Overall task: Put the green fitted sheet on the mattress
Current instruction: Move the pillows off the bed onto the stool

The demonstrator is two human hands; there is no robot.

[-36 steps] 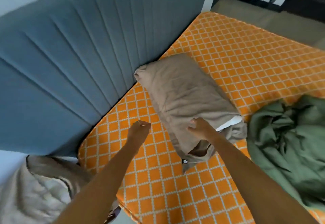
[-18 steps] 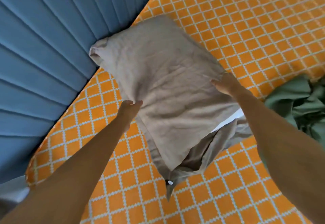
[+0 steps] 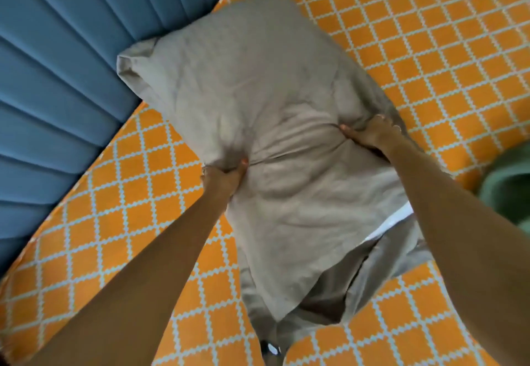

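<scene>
Left hand [image 3: 222,177] fingers curled, pinching a fold at the left edge of the beige pillow [image 3: 258,124]; right hand [image 3: 372,133] grips bunched fabric at its right edge. Pillow long axis runs diagonally from the blue headboard [image 3: 57,93] toward the person, open case end nearest, white insert showing. Green fitted sheet [image 3: 507,187] sits crumpled at far right on the orange-patterned mattress [image 3: 430,50], right of the right forearm, so right hand is nearer. Likely the pillow must clear first. Count: 2 hands, 1 pillow, 1 sheet, 1 mattress, 1 headboard.
</scene>
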